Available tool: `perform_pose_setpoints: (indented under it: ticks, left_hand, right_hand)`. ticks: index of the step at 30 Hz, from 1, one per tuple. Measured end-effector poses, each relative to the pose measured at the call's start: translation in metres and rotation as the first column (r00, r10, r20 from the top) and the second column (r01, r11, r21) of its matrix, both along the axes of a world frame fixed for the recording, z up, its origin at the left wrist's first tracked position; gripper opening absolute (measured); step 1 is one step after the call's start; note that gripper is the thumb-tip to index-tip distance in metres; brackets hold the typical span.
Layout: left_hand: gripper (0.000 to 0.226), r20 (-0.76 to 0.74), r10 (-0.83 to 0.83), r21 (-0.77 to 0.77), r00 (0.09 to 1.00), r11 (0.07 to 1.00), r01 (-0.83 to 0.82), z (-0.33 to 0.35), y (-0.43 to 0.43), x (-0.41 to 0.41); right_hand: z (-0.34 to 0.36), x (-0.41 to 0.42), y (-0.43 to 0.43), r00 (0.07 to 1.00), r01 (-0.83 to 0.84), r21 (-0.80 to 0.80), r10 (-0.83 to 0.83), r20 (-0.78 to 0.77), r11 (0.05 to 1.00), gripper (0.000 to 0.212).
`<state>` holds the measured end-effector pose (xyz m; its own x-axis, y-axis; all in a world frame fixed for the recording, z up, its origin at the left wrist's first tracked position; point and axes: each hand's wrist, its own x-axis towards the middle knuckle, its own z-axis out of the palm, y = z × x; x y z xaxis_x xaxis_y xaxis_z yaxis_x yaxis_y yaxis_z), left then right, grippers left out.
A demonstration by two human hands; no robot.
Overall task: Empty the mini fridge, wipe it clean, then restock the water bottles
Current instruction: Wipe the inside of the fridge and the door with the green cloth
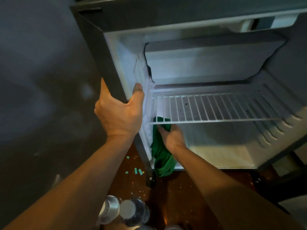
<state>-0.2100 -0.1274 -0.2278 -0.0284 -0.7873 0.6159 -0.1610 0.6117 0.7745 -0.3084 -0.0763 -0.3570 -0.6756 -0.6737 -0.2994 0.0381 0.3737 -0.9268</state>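
Note:
The mini fridge (224, 160) stands open and holds no bottles; its white wire shelf (216, 107) is bare. My left hand (119, 112) grips the fridge's left front edge, thumb inside, fingers round the dark outer side. My right hand (172, 136) holds a green cloth (162, 156) against the inner left wall, just under the shelf's front left corner. The cloth hangs down past the fridge's bottom lip. Water bottles (123, 211) stand on the floor below, between my forearms, seen from above.
The freezer box (207, 63) fills the fridge's upper part. Small teal scraps (137, 170) and crumbs lie on the brown floor in front of the fridge's left foot. A dark wall or panel (41, 80) takes up the left side. The open door's edge (285, 156) runs at right.

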Motion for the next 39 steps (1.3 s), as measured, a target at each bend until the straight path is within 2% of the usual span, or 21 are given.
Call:
perform_pose_setpoints:
  ticks: [2, 4, 6, 9, 11, 14, 16, 19, 21, 24, 27, 33, 36, 39]
  left_hand:
    - [0.077, -0.001, -0.018, 0.008, 1.0, 1.0, 0.018, 0.0, 0.0, 0.001]
    - [0.08, 0.012, -0.019, 0.012, 1.0, 1.0, 0.019, 0.0, -0.002, 0.002]
    - [0.072, 0.023, -0.025, 0.029, 0.999, 0.999, 0.025, 0.001, 0.0, 0.002]
    - [0.05, 0.003, -0.045, 0.03, 0.999, 0.999, 0.045, 0.0, 0.001, 0.001]
    - [0.057, -0.025, -0.054, 0.034, 0.998, 0.998, 0.055, -0.001, 0.0, 0.0]
    - [0.062, -0.047, -0.058, 0.019, 0.997, 0.998, 0.059, -0.003, 0.0, -0.001]
    - [0.061, -0.062, -0.065, 0.016, 0.996, 0.998, 0.066, -0.005, 0.0, -0.002]
    - [0.057, -0.076, -0.073, 0.026, 0.994, 0.997, 0.075, -0.007, -0.003, -0.003]
    - [0.055, -0.083, -0.067, 0.011, 0.994, 0.998, 0.068, -0.006, -0.003, -0.004]
    - [0.051, -0.079, -0.059, -0.016, 0.995, 0.998, 0.058, -0.007, -0.004, -0.003]
    - [0.045, -0.081, -0.059, -0.046, 0.995, 0.997, 0.056, -0.007, -0.004, -0.004]
    - [0.055, -0.082, -0.068, -0.044, 0.994, 0.997, 0.064, -0.007, -0.005, -0.006]
    - [0.061, -0.083, -0.073, -0.029, 0.994, 0.997, 0.071, -0.006, -0.005, -0.005]
    - [0.061, -0.083, -0.088, -0.028, 0.993, 0.996, 0.086, -0.007, -0.006, -0.005]
  right_hand:
    - [-0.002, 0.012, 0.019, 0.996, -0.082, -0.091, 0.078, -0.049, 0.992, 0.024]
    - [-0.008, 0.022, 0.032, 0.977, -0.179, -0.075, 0.168, -0.129, 0.981, 0.024]
    - [-0.007, 0.013, 0.02, 0.979, -0.13, -0.076, 0.116, -0.17, 0.989, 0.026]
    - [0.005, -0.009, -0.01, 0.984, -0.093, 0.026, 0.096, -0.148, 0.995, 0.039]
    - [0.003, -0.01, -0.008, 0.969, -0.121, 0.005, 0.119, -0.216, 0.993, 0.044]
    - [-0.003, 0.015, 0.03, 0.933, -0.213, -0.01, 0.201, -0.297, 0.977, 0.032]
    - [-0.006, 0.019, 0.036, 0.932, -0.221, -0.048, 0.196, -0.306, 0.974, 0.03]
    - [0.003, 0.0, 0.004, 0.967, -0.151, -0.064, 0.134, -0.217, 0.987, 0.033]
    - [0.006, -0.01, -0.007, 0.979, -0.12, -0.056, 0.109, -0.173, 0.991, 0.028]
    - [0.003, 0.015, 0.018, 0.988, -0.108, -0.17, 0.087, -0.127, 0.98, 0.017]
    - [-0.005, 0.046, 0.045, 0.99, -0.088, -0.264, 0.055, -0.133, 0.961, 0.019]
    - [0.004, 0.029, 0.021, 1.0, 0.004, -0.239, -0.009, -0.023, 0.971, 0.015]
    - [0.004, 0.036, 0.033, 0.989, 0.073, -0.312, -0.027, 0.147, 0.947, 0.01]
    - [0.01, 0.042, 0.039, 0.918, 0.217, -0.427, -0.036, 0.394, 0.878, 0.014]
